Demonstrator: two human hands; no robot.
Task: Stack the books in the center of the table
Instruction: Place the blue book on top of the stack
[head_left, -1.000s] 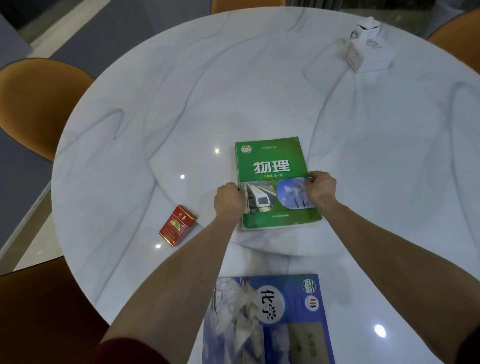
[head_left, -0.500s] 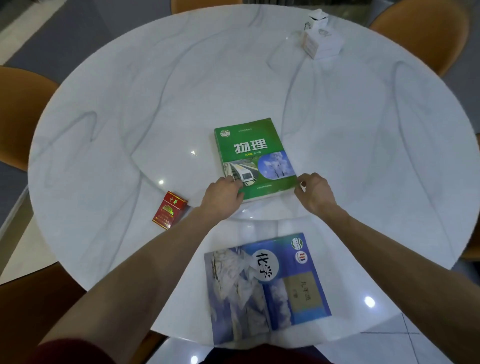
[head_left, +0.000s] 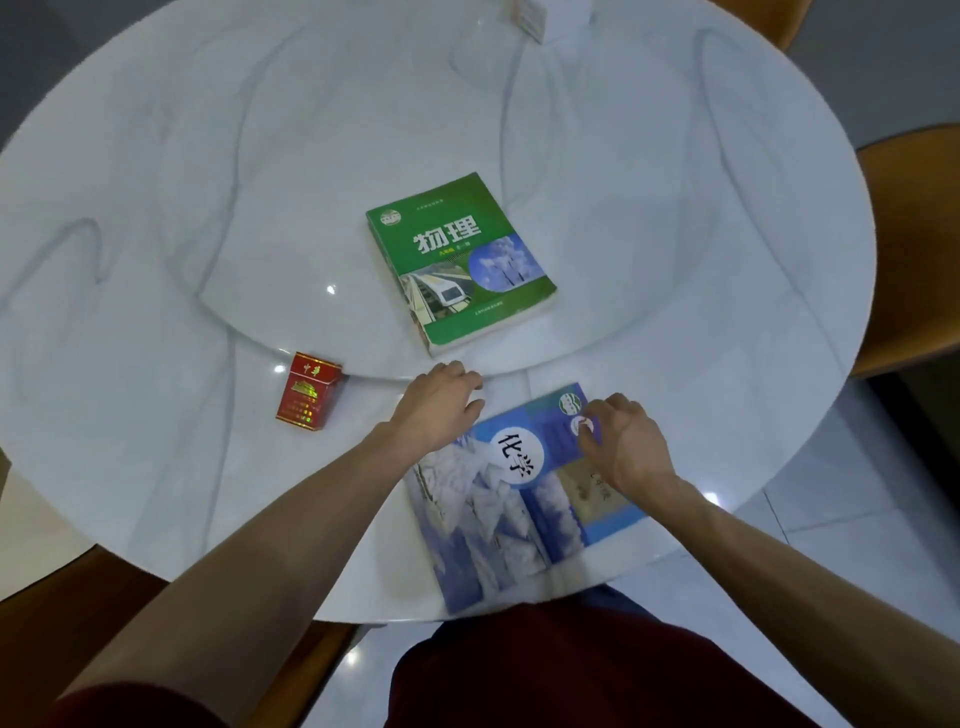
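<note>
Head camera is looking down on our round white table, and we are seeing the green book lying flat on the raised round middle part, cover up, a little turned. Nothing is touching it right now.

Down at six o'clock from it, the blue book is lying flat near the table's close edge, its near corner reaching right to that edge. Our right hand is sitting over its far right corner, at about one o'clock on the cover, fingers curled down onto it; whether they are actually pinching the cover, we cannot tell. Our left hand is hanging loosely half-open at the book's far left corner, at eleven o'clock, fingers bent and gripping nothing, sitting between the two books.

Over at nine o'clock from that left hand, a red cigarette pack is lying just outside the raised part. At twelve o'clock, on the far side of the table, a small white box is partly cut off by the frame. Brown chairs are ringing the table.
</note>
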